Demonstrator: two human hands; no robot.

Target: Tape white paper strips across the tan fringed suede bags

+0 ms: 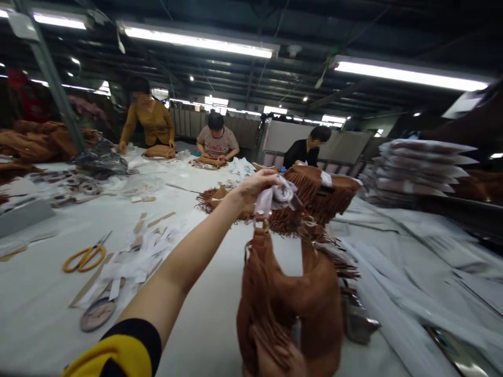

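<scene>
A brown fringed handbag [291, 298] hangs in front of me, slightly blurred. My left hand [257, 186] is stretched forward, its fingers closed on the bag's strap where white wrapping [281, 196] covers it. Low on the bag, my right hand [279, 358] is closed around a bunch of its fringe [269, 335]; part of this hand is hidden by the strands. Behind the wrapped strap lies another brown fringed bag [322, 188] with a white wrapped piece on top.
Yellow-handled scissors [88, 256], white paper scraps [151, 251] and a roll of tape [98, 313] lie on the white table [212, 319]. Wrapped packets [420, 170] are stacked at right. A phone-like object [459, 351] lies lower right. Three people [218, 139] work across the table.
</scene>
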